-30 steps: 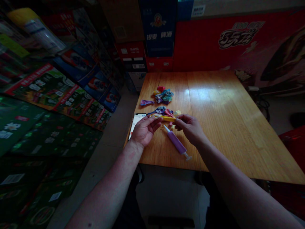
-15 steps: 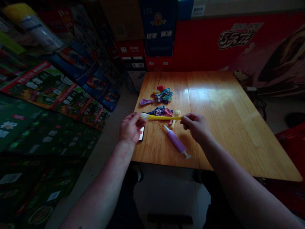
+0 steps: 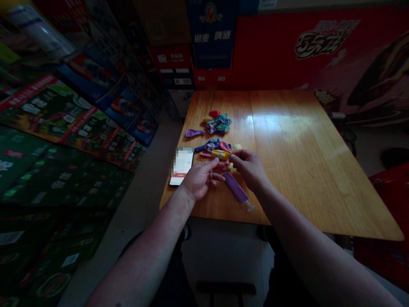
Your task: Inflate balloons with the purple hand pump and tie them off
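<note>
My right hand [image 3: 251, 168] pinches one end of a yellow balloon [image 3: 220, 154], which looks short and slack. Just left of it is my left hand [image 3: 201, 178], fingers apart and holding nothing that I can see. Under and between the hands lies a purple hand pump [image 3: 235, 187] with a white handle; its nozzle end is hidden by the left fingers. Behind the yellow balloon rests a small group of patterned balloons [image 3: 213, 145]. Farther back are a heap of colourful balloons [image 3: 219, 123] and a single purple balloon [image 3: 194, 133].
A phone [image 3: 182, 166] with a lit screen lies on the wooden table [image 3: 297, 170] beside my left hand. Green cartons [image 3: 60, 170] are stacked along the left. A blue box [image 3: 213, 38] and a red printed panel [image 3: 271, 55] stand behind the table.
The yellow balloon was stretched long between both hands. My left hand has let go of its pale end and moved right; the balloon has shortened. My right hand has moved slightly left.
</note>
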A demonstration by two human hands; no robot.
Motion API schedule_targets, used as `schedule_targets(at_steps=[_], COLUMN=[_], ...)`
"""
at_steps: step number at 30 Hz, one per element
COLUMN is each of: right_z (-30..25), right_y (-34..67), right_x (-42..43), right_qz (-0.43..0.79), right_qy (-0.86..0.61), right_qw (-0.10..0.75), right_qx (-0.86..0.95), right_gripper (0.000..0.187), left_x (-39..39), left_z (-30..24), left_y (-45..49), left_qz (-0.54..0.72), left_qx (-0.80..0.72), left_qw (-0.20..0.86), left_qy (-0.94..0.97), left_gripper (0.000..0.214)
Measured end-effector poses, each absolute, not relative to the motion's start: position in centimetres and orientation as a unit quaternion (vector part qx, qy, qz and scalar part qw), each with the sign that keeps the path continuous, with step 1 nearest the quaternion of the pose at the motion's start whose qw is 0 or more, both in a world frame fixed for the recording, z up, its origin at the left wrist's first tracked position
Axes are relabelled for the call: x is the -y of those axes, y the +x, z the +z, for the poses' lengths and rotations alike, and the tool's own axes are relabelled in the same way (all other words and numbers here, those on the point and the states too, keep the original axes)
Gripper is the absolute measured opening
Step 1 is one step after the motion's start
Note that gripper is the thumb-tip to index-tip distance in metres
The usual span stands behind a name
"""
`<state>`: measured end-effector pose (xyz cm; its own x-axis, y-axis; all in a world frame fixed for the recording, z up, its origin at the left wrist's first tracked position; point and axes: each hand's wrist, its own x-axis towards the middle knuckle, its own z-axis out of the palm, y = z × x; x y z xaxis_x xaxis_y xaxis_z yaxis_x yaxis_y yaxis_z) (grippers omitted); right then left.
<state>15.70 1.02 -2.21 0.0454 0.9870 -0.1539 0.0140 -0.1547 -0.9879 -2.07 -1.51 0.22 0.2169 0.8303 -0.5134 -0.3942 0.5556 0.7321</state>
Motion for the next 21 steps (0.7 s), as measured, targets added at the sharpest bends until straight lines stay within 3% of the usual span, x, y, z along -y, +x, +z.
schedule_targets(at_steps=[5, 12, 19, 21], right_z=[-2.3, -1.2, -1.9, -2.1], right_y=[14.6, 14.8, 18.0, 18.6], right_x=[0.5, 1.9, 3.8, 4.1], right_qz=[0.463, 0.331, 0.198, 0.198], right_qy=[-0.535, -0.522, -0.592, -0.594], right_qw=[0.451, 0.419, 0.213, 0.161], right_qx=[0.545, 0.664, 0.752, 0.763], right_gripper=[0.018, 0.018, 0.026, 0.021], left_x=[1.7, 0.6, 0.4, 0.5], left_z=[-0.7, -0.7, -0.2, -0.2], left_y=[-0.3, -0.7, -1.8, -1.9], left_qz=[0.415, 0.512, 0.513, 0.51], left_qx=[-0.447, -0.435, -0.462, -0.466], left_qw=[0.774, 0.728, 0.718, 0.717], left_qy=[0.168, 0.135, 0.092, 0.096], left_gripper=[0.017, 0.012, 0.008, 0.007])
